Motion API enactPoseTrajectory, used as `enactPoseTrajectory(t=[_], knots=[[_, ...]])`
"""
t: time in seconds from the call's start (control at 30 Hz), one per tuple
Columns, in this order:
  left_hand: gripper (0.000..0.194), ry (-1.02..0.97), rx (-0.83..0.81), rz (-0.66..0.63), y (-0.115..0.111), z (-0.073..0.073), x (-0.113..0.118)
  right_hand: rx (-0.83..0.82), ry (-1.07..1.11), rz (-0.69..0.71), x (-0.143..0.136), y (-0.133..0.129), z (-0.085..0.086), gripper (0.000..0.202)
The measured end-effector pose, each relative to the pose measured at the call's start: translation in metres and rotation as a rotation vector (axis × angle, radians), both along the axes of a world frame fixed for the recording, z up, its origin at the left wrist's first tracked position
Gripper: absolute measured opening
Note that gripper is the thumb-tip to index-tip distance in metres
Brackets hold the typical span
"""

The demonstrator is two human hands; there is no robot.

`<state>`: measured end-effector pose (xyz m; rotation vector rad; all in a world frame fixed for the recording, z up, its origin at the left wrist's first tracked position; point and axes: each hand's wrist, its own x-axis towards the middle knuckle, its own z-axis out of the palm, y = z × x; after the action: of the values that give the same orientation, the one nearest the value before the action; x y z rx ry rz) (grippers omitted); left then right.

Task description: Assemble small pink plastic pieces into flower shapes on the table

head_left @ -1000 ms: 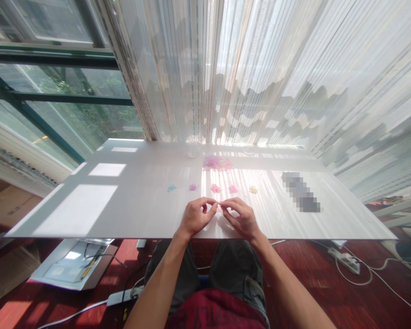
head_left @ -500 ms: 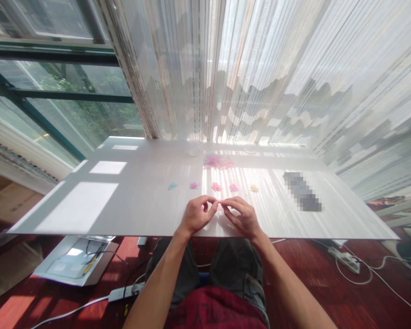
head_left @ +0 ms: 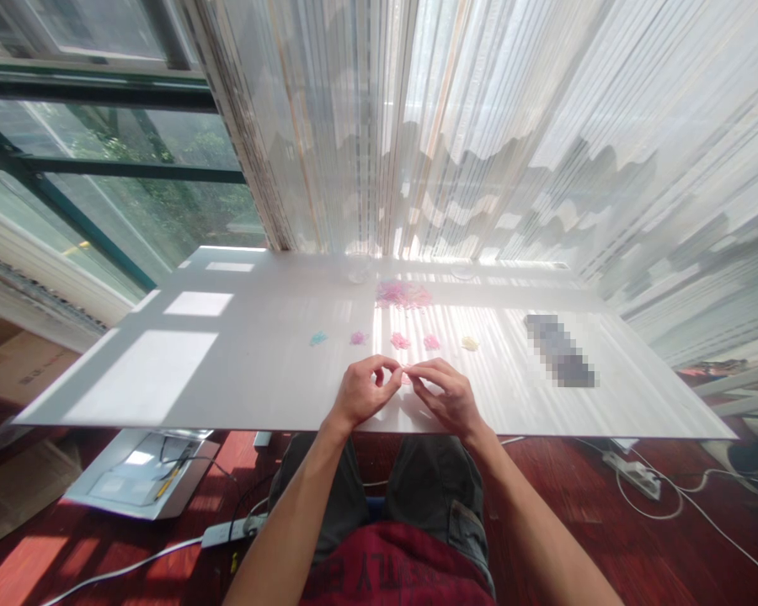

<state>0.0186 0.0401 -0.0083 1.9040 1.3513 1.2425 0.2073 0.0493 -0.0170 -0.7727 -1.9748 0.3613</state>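
Observation:
My left hand (head_left: 367, 390) and my right hand (head_left: 447, 392) meet near the table's front edge, thumb and forefinger pinched on each. Their fingertips almost touch, and whatever they hold is too small to make out. Just under the fingertips shows a bit of pink stringy material (head_left: 407, 380), partly hidden by the fingers. Beyond the hands lies a row of small heaps of thin, band-like pieces: blue (head_left: 317, 338), purple (head_left: 358, 338), red-pink (head_left: 400, 341), pink (head_left: 431, 342) and yellow (head_left: 470, 343). Farther back spreads a larger pink and purple heap (head_left: 404, 294).
The white table (head_left: 278, 379) carries a blurred-out dark oblong (head_left: 561, 351) at right. A clear round container (head_left: 357, 268) stands at the back, before a striped curtain (head_left: 328, 126). On the floor are an open white box (head_left: 183, 492), power strips (head_left: 632, 475) and cables.
The hands keep the same pinch at nearly the same spot. The whole view has shifted very slightly; the heaps look unchanged.

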Motion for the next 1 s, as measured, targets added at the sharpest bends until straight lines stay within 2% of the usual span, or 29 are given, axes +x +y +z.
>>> enactPoseTrajectory(t=[0.63, 1.0], knots=[[0.010, -0.045, -0.010, -0.029, 0.001, 0.001, -0.001, -0.091, 0.022, 0.007, 0.001, -0.001, 0.001, 0.020], [0.007, 0.043, 0.109, -0.012, 0.000, -0.006, 0.001, -0.187, 0.000, -0.060, -0.003, 0.002, 0.010, 0.010]])
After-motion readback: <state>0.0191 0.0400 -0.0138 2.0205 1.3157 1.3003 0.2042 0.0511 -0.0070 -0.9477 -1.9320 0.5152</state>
